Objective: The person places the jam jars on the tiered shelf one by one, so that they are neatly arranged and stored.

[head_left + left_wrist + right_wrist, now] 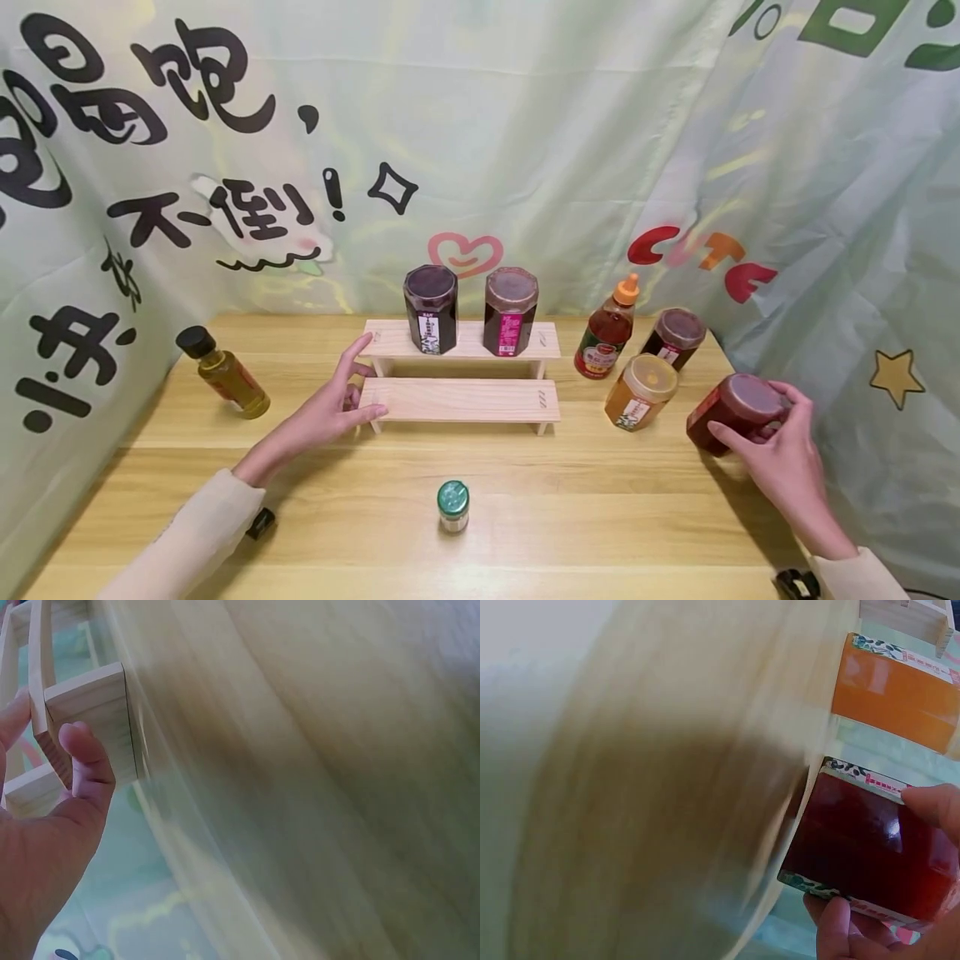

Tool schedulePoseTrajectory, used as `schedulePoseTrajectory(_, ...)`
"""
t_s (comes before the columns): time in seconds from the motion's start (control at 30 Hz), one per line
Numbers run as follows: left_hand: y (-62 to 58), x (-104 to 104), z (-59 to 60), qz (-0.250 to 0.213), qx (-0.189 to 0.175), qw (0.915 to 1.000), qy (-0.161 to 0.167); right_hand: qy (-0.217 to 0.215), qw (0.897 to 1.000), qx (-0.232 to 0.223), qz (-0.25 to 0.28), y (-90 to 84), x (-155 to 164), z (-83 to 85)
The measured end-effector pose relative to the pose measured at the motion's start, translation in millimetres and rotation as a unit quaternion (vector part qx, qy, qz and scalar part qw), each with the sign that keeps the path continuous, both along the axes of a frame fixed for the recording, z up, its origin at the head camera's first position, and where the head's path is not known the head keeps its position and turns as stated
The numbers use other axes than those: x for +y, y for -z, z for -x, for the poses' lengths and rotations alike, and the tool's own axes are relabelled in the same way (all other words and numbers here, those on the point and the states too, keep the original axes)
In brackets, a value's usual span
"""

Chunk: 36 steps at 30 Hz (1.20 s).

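Note:
My left hand [339,402] grips the left end of a two-step wooden rack [459,400], thumb at the front of the lower step and fingers behind it. In the left wrist view the thumb [86,750] bends against the board's edge. My right hand [787,454] holds a dark red jar [870,840] by its sides, thumb on one face and fingers on the opposite one. The jar is tilted, and its base shows a narrow gap to the table on one side. Two dark jars, one with a white label [430,312] and one with a pink label [512,312], stand on the upper step.
Right of the rack stand a red sauce bottle [604,333] with an orange tip, an amber jar [641,392] and another dark jar [675,337]. An oil bottle [225,375] stands at the left. A green-capped shaker [453,504] is near the front. Printed curtains [525,150] enclose the table.

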<state>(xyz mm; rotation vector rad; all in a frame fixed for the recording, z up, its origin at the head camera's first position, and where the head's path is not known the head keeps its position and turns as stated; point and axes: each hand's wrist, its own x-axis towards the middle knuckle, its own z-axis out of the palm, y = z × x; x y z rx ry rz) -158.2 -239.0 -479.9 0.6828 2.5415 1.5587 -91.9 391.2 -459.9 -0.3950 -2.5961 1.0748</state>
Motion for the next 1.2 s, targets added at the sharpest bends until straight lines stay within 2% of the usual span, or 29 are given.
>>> schedulePoseTrajectory(0.2, -4.8, -3, -0.2, 0.012, 0.001, 0.9999, 0.002, 0.028, 0.999, 0.018, 0.013, -10.2, -5, -3.0)
schedulePoseTrajectory(0.6, -8.5, -14, 7.7, 0.05, 0.008, 0.9983, 0.029, 0.066, 0.994, 0.061, 0.056, -45.7, -11, -17.4)
schedulePoseTrajectory(0.83, -11.4, -22, 5.0, 0.06, 0.024, 0.9975, 0.027, 0.052, 0.99, 0.107, 0.081, -60.5, -24, -19.0)
schedulePoseTrajectory(0.97, -13.9, -25, 3.8, 0.058, 0.017, 0.9972, 0.043, 0.045, 0.988, 0.118, 0.089, -67.9, -33, -21.2)
schedulePoseTrajectory(1.1, -16.3, -25, 5.5, 0.058, 0.015, 0.9966, 0.056, 0.027, 0.986, 0.137, 0.09, -76.9, -40, -19.8)
schedulePoseTrajectory(1.2, -17.9, -26, 7.2, 0.064, 0.015, 0.9964, 0.053, 0.003, 0.984, 0.15, 0.094, -78.7, -46, -18.0)
